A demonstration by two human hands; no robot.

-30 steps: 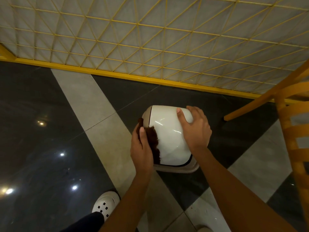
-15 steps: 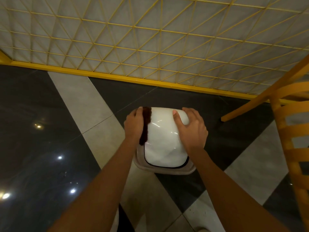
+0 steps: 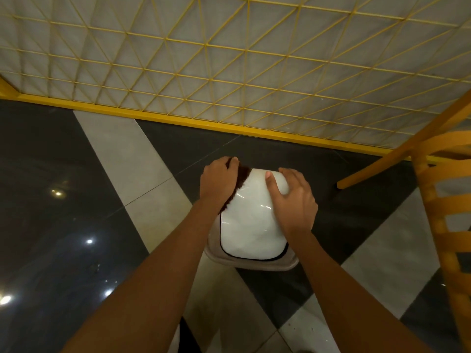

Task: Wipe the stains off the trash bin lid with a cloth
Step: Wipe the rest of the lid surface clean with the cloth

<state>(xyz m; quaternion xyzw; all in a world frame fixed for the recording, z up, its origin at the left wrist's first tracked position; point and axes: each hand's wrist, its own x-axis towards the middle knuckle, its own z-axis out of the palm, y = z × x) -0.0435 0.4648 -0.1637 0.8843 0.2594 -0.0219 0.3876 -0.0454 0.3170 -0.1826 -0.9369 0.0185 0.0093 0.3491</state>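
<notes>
A small trash bin stands on the floor below me, its glossy white domed lid (image 3: 251, 225) set in a beige rim (image 3: 252, 263). My left hand (image 3: 219, 180) grips a dark brown cloth (image 3: 240, 178) and presses it against the lid's far left edge; most of the cloth is hidden under the hand. My right hand (image 3: 293, 200) lies on the lid's right side with its fingers wrapped over the far right corner and the thumb on top. No stain shows on the visible white surface.
A yellow wire-grid partition (image 3: 229, 72) with a yellow base rail runs across just behind the bin. An orange wooden chair (image 3: 438, 212) stands close on the right. The floor (image 3: 76, 200) is glossy dark and pale grey tile.
My left hand has slid the cloth along the lid's left side, from the near part up to the far left corner. The right hand has stayed on the lid's right side.
</notes>
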